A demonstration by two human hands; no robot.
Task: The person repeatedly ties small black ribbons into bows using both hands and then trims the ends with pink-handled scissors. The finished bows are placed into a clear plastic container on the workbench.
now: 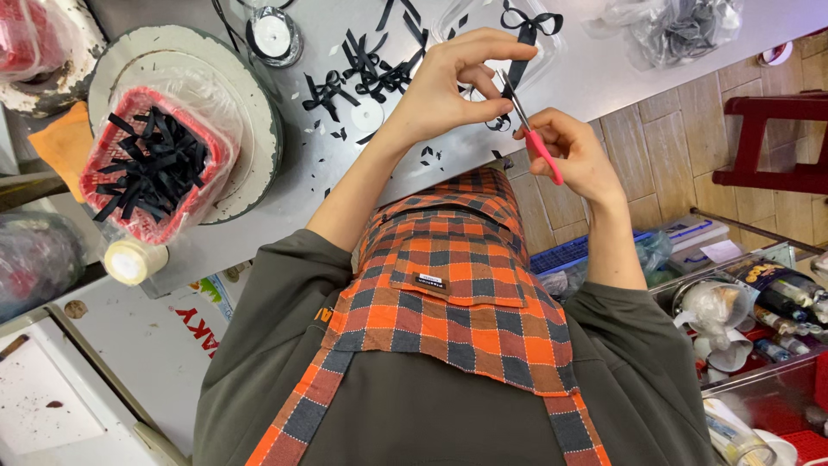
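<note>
Several items, listed from the left of the frame. Red basket (pixel 116 112), lined with clear plastic and heaped with cut black ribbon strips (pixel 155 164), on a round white stand (pixel 259 112). Pale tape roll (pixel 129 261) just below it. Loose black ribbon bows (pixel 366 73) and snippets strewn on the grey table (pixel 302 198) at upper centre. Left hand (pixel 448 86), fingers pinched on a black ribbon piece (pixel 516 73) (partly hidden, so we cannot tell its full shape). Right hand (pixel 573 155), closed around pink-handled scissors (pixel 526 129), blades at the ribbon just beside the left fingertips. We judge the hazards thus: blades so close could nick a finger; a slack pinch could let the ribbon twist and cut crooked.
</note>
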